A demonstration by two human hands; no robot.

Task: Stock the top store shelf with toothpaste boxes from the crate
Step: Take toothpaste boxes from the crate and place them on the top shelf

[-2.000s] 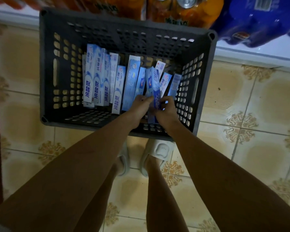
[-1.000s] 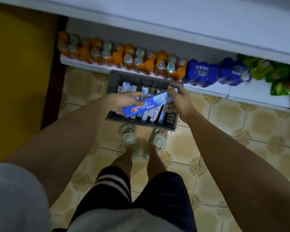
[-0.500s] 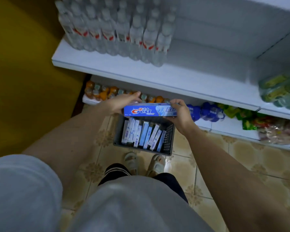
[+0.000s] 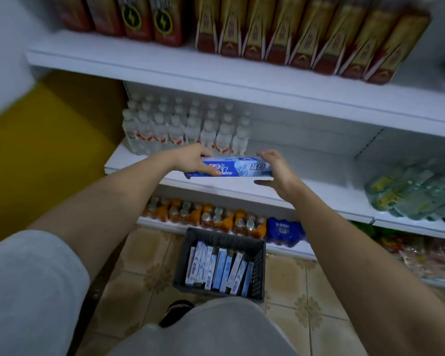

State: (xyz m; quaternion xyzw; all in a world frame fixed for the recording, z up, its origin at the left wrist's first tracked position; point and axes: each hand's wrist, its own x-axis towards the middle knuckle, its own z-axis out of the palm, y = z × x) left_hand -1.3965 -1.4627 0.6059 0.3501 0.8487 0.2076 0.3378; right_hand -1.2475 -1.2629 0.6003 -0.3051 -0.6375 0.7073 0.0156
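White shelves (image 4: 242,80) fill the upper frame, carrying red cartons (image 4: 293,34) and clear bottles (image 4: 185,129); a grey crate (image 4: 216,240) sits on the tiled floor (image 4: 293,291) at lower centre.

A single head-worn camera is looking forward and down, close over both forearms. It is facing white store shelves (image 4: 242,80), with the tiled floor (image 4: 144,273) below.

blue toothpaste box (image 4: 238,167), grey crate (image 4: 260,263), seemingly orange bottles (image 4: 211,218)
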